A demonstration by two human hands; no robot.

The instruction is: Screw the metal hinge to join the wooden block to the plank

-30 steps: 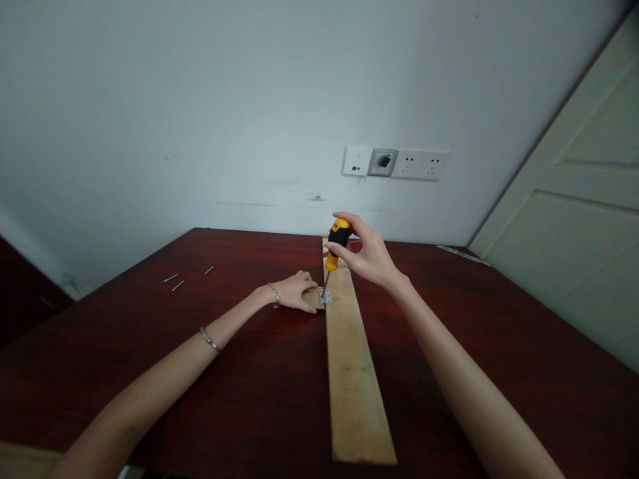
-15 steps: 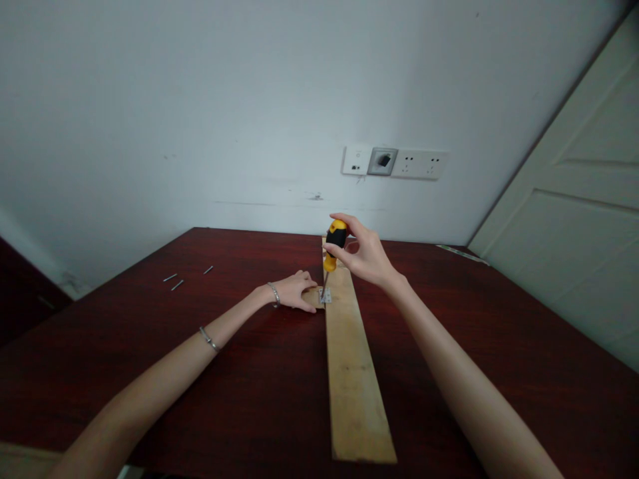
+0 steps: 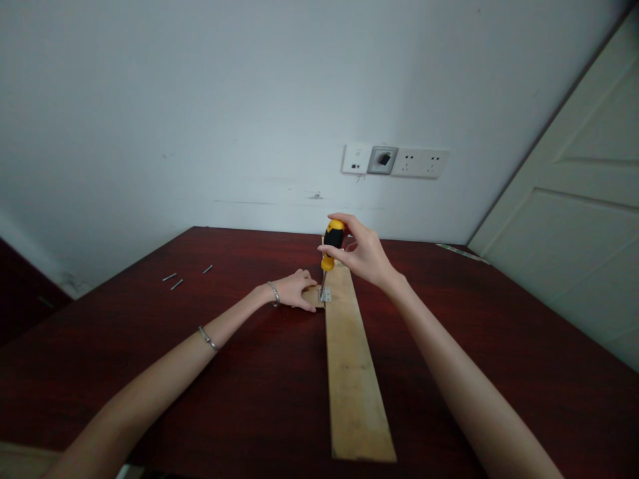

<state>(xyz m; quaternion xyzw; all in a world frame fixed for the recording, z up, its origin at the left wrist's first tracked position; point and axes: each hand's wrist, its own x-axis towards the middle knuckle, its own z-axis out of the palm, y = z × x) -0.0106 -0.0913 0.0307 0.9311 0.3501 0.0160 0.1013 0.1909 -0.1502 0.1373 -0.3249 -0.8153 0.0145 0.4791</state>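
Observation:
My right hand [image 3: 363, 256] grips a yellow-and-black screwdriver [image 3: 333, 236] by its handle, held nearly upright with a slight tilt. Its shaft comes down onto a small metal hinge [image 3: 325, 295]. That hinge lies across the joint between a long wooden plank [image 3: 352, 372] and a short wooden piece [image 3: 312, 297] at the plank's left edge. My left hand [image 3: 294, 291] has thumb and fingers around the short piece, holding it against the plank. Whether a screw sits under the screwdriver tip is too small to tell.
Several loose screws or nails [image 3: 176, 284] lie on the dark red table [image 3: 239, 412] at the left. Behind the table is a white wall with a socket panel [image 3: 419, 163]. A pale door [image 3: 574, 199] stands at the right, near a thin strip [image 3: 462, 253] on the table.
The screwdriver handle has shifted slightly left, and its tip now meets the left part of the hinge. My left hand and the plank have stayed in place.

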